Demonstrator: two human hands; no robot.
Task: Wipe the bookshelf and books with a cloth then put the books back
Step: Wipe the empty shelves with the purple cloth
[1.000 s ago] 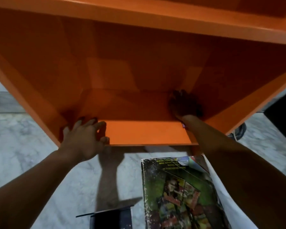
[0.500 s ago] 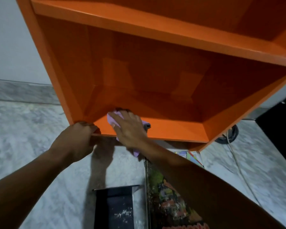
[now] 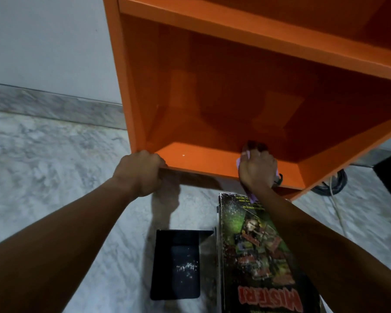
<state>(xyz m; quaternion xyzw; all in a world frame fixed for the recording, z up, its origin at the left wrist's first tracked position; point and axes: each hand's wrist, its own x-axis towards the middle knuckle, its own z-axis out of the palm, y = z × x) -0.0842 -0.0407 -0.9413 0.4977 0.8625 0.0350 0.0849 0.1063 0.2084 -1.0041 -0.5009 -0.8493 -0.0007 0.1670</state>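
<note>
An orange bookshelf (image 3: pixel 212 86) stands in front of me, its lowest compartment holding no books. My left hand (image 3: pixel 140 170) grips the front left corner of the bottom board (image 3: pixel 196 157). My right hand (image 3: pixel 256 169) grips a lilac cloth (image 3: pixel 244 154) and presses it on the bottom board toward the right side. A dusty book with a green cover and red lettering (image 3: pixel 257 251) lies flat on the floor under my right forearm. A black book (image 3: pixel 178 263) with white specks lies on the floor to its left.
The marble floor (image 3: pixel 54 172) spreads to the left, with a white wall (image 3: pixel 43 41) and stone skirting behind. A black cable coil (image 3: pixel 334 184) and a white cord lie on the floor beside the shelf's right side. A dark object sits at the right edge.
My right hand has slid the cloth along the bottom board from the left part to the right part. My left hand has kept its grip on the front left corner. The view has shifted.
</note>
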